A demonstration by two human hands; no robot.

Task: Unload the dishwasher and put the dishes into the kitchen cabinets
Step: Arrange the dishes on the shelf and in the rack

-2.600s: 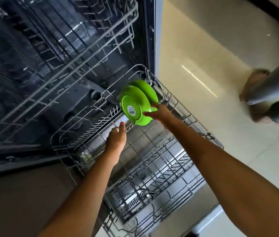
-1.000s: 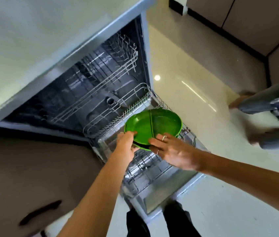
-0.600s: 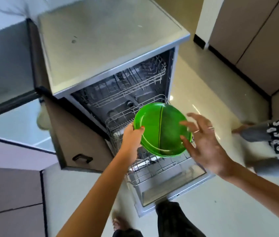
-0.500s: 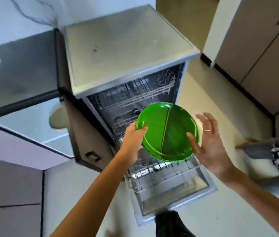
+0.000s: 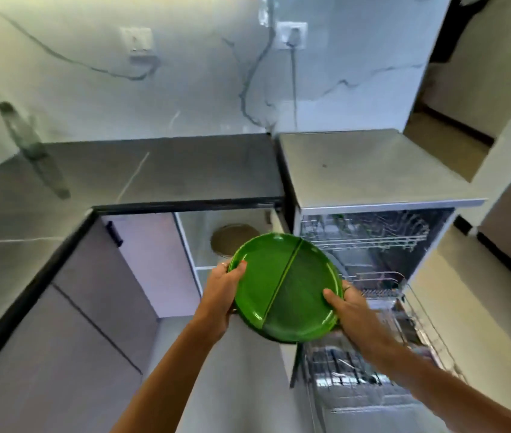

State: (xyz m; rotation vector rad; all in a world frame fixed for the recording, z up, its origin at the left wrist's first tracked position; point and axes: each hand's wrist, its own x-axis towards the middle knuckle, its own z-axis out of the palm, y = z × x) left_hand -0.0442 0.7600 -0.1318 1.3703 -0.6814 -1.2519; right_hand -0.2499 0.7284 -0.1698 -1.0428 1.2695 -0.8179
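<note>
Fingers of your left hand (image 5: pixel 223 287) curl around the left rim of the green plates (image 5: pixel 285 287), thumb pressed flat on the glossy upper face and the rest tucked beneath. Your right hand (image 5: pixel 346 303) grips the opposite rim the same way, thumb on top near the lower right edge, a ring visible on one finger behind the rim. Both hands are closed firmly on the stack. It looks like two round, shiny plastic plates nested together, the edge of one crossing the other as a straight diagonal line; you hold them tilted, in the air, between the open cabinet (image 5: pixel 204 245) on the left and the dishwasher (image 5: pixel 373 182) on the right. Inside the cabinet, a round brownish dish (image 5: pixel 230 237) rests on a pale shelf, partly hidden behind the green rim. The dishwasher has a flat, matte grey top, and its thin wire racks (image 5: pixel 373 242) gleam inside the dark cavity; the lower rack is pulled out over the dropped door under your right forearm. A dark, smooth stone counter (image 5: pixel 169 170) runs leftward, backed by a white wall veined like marble (image 5: pixel 185 82).
</note>
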